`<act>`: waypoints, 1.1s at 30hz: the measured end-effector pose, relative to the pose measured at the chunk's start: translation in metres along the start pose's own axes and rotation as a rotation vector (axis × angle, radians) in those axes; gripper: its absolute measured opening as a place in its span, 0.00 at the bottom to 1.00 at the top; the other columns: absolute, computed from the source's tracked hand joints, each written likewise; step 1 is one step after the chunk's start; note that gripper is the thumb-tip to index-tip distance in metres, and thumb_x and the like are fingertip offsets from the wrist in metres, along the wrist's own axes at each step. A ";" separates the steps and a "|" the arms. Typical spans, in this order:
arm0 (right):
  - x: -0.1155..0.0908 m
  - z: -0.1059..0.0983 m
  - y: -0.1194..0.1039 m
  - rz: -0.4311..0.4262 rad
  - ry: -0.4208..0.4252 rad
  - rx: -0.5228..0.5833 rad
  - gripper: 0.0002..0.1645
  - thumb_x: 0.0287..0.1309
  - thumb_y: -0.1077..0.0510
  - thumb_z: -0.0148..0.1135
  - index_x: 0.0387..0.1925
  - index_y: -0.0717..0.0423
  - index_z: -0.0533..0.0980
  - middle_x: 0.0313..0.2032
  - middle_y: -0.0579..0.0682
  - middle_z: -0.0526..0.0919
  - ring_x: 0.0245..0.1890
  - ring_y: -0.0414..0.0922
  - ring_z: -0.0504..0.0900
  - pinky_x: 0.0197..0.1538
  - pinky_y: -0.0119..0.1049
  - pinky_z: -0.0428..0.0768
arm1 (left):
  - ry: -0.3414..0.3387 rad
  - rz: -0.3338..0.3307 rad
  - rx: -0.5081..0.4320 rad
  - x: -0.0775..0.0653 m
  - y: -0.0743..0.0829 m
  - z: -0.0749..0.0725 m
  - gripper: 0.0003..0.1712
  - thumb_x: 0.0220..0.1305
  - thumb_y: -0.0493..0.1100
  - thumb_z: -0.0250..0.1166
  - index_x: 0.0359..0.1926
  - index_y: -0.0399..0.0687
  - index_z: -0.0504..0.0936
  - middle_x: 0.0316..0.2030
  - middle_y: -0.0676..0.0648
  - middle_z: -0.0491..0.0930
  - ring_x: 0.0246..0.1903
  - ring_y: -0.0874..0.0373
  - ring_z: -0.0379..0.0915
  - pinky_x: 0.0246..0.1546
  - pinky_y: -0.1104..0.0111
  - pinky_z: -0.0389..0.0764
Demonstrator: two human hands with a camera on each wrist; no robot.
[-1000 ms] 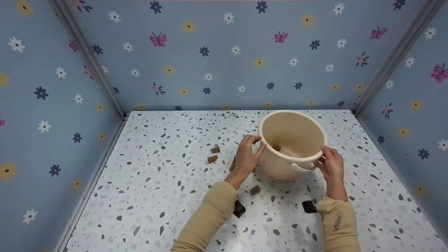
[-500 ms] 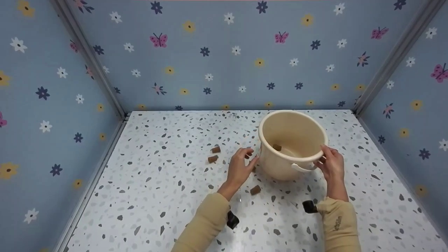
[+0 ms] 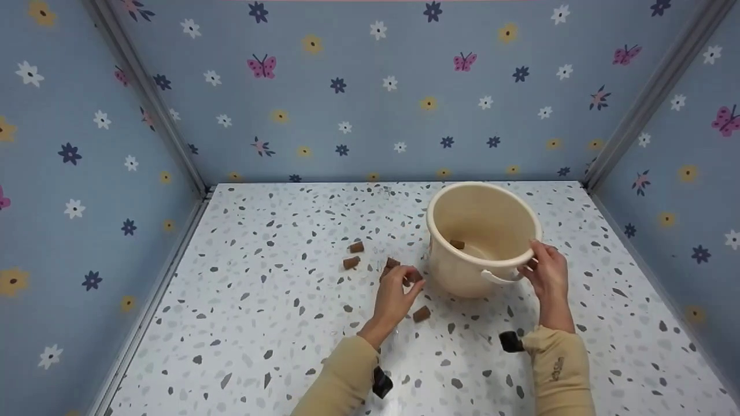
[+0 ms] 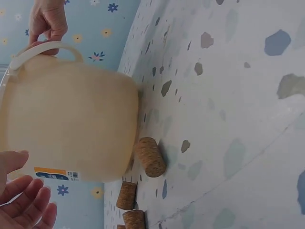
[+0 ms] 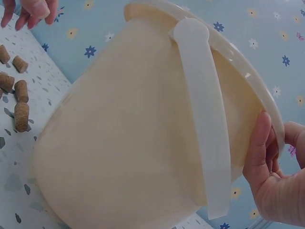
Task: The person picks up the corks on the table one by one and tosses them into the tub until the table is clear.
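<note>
A cream plastic bucket [image 3: 462, 280] stands tilted on the table, a cork [image 3: 457, 244] inside it. My right hand [image 3: 549, 271] pinches its rim on the near right side; in the right wrist view the thumb and fingers [image 5: 259, 148] clasp the rim beside the white handle [image 5: 205, 119]. My left hand [image 3: 393, 303] is left of the bucket, low over a cork [image 3: 414, 277] that shows between its thumb and fingers. In the left wrist view, the left hand's fingers [image 4: 28, 200] are parted and hold nothing.
Two corks [image 3: 351, 263] lie farther left, more corks [image 3: 391, 264] beside the left hand, and another cork [image 3: 422, 314] nearer me. Blue flowered walls [image 3: 370, 92] close off the back and sides of the speckled table [image 3: 260, 323].
My left hand has let go of the bucket's left rim and moved down toward the corks beside it. The right hand keeps its hold and the bucket stays in place.
</note>
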State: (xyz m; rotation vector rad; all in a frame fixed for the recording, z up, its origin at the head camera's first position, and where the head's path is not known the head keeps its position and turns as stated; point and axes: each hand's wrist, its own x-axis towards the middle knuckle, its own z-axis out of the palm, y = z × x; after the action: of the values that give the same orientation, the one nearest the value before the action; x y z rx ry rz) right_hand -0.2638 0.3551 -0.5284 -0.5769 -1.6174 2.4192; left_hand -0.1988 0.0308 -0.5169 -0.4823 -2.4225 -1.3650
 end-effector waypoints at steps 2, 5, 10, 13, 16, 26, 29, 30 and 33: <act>0.019 -0.012 0.012 -0.008 -0.020 0.015 0.17 0.50 0.52 0.63 0.39 0.56 0.72 0.31 0.51 0.78 0.27 0.46 0.80 0.26 0.40 0.77 | -0.009 -0.007 0.004 -0.004 -0.002 0.002 0.10 0.54 0.40 0.64 0.37 0.42 0.77 0.28 0.47 0.74 0.29 0.54 0.72 0.30 0.72 0.72; 0.041 -0.025 0.028 -0.005 0.005 -0.016 0.23 0.47 0.47 0.65 0.43 0.53 0.72 0.33 0.48 0.78 0.30 0.44 0.80 0.29 0.39 0.78 | -0.026 -0.033 -0.002 -0.010 -0.005 0.004 0.11 0.54 0.40 0.64 0.38 0.41 0.77 0.27 0.47 0.74 0.28 0.52 0.72 0.28 0.72 0.71; 0.074 -0.041 0.054 -0.055 0.037 -0.050 0.34 0.41 0.40 0.67 0.47 0.53 0.69 0.36 0.51 0.77 0.31 0.44 0.79 0.29 0.37 0.78 | -0.073 -0.063 0.001 -0.021 -0.011 0.008 0.12 0.54 0.41 0.64 0.38 0.39 0.77 0.26 0.47 0.73 0.26 0.52 0.71 0.26 0.72 0.70; 0.082 -0.044 0.061 -0.085 0.055 -0.024 0.36 0.40 0.41 0.68 0.48 0.56 0.68 0.36 0.54 0.76 0.30 0.46 0.79 0.25 0.37 0.77 | -0.087 -0.067 0.010 -0.027 -0.015 0.011 0.12 0.53 0.41 0.65 0.38 0.38 0.78 0.25 0.47 0.73 0.25 0.52 0.71 0.25 0.72 0.69; 0.083 -0.045 0.061 -0.098 0.055 0.006 0.36 0.39 0.43 0.69 0.47 0.59 0.68 0.35 0.55 0.76 0.29 0.47 0.79 0.24 0.37 0.77 | -0.099 -0.086 0.020 -0.032 -0.018 0.014 0.12 0.52 0.40 0.66 0.36 0.37 0.79 0.24 0.47 0.73 0.23 0.55 0.70 0.24 0.72 0.69; -0.002 0.002 0.000 0.018 0.011 0.007 0.19 0.49 0.51 0.64 0.39 0.57 0.69 0.28 0.50 0.76 0.26 0.44 0.78 0.27 0.38 0.77 | -0.138 -0.130 0.029 -0.045 -0.029 0.024 0.14 0.47 0.40 0.69 0.33 0.35 0.78 0.22 0.46 0.72 0.22 0.57 0.69 0.24 0.71 0.69; -0.025 0.017 -0.015 0.014 0.015 0.026 0.17 0.51 0.54 0.63 0.35 0.59 0.68 0.25 0.51 0.75 0.23 0.43 0.78 0.24 0.36 0.76 | -0.166 -0.188 0.025 -0.046 -0.031 0.026 0.14 0.47 0.39 0.69 0.34 0.36 0.79 0.21 0.48 0.72 0.21 0.59 0.67 0.24 0.72 0.69; -0.026 0.018 -0.016 0.018 0.007 0.037 0.16 0.50 0.55 0.63 0.35 0.59 0.68 0.24 0.50 0.75 0.23 0.43 0.77 0.23 0.35 0.76 | -0.175 -0.209 0.027 -0.046 -0.032 0.027 0.14 0.46 0.39 0.69 0.34 0.36 0.79 0.21 0.49 0.72 0.21 0.61 0.66 0.23 0.72 0.69; -0.016 0.009 -0.010 0.007 -0.044 0.076 0.13 0.49 0.57 0.64 0.32 0.58 0.69 0.24 0.51 0.75 0.22 0.44 0.77 0.21 0.36 0.75 | -0.190 -0.257 0.037 -0.046 -0.032 0.028 0.13 0.46 0.39 0.70 0.33 0.37 0.80 0.20 0.51 0.71 0.20 0.65 0.63 0.23 0.73 0.68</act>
State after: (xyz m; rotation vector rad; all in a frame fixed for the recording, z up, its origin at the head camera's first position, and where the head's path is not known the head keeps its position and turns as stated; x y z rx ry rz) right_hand -0.2541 0.3457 -0.5123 -0.5209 -1.5344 2.5031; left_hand -0.1748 0.0336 -0.5746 -0.3112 -2.7382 -1.4284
